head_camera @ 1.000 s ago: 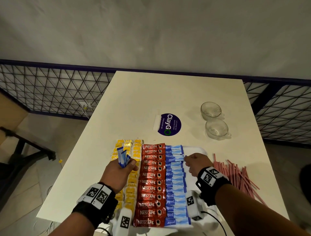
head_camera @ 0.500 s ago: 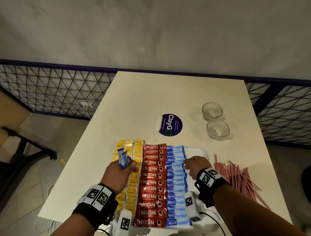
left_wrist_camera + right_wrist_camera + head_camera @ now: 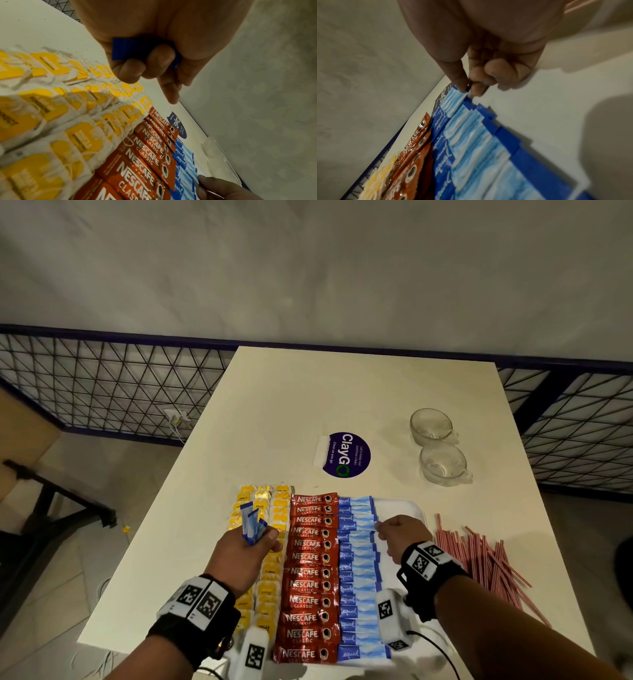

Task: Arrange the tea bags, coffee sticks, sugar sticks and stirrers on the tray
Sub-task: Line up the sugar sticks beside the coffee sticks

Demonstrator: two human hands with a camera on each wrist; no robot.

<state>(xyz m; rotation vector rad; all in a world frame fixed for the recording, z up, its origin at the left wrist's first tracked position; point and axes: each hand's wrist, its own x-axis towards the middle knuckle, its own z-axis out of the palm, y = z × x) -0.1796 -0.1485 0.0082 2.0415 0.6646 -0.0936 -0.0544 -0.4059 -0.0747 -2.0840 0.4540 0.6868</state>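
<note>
On cream table (image 3: pixel 308 405), tray (image 3: pixel 404 506) rows of tea bags (image 3: pixel 270 580), Nescafé sticks (image 3: pixel 308 573) laid; right hand (image 3: pixel 402 537) pinching one Equal sugar stick (image 3: pixel 359 525) into its row, left hand (image 3: pixel 245 556) gripping spare sugar sticks (image 3: pixel 251 523), stirrers (image 3: pixel 479 559) untouched beside tray.

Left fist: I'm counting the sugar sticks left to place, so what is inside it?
The left hand grips a bundle of blue sugar sticks; three ends stick out. Curled fingers cover the rest, so the count is unclear.

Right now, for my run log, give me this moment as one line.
left hand: holds spare sugar sticks | right hand: pinches sugar stick in blue row | stirrers: off tray
</note>
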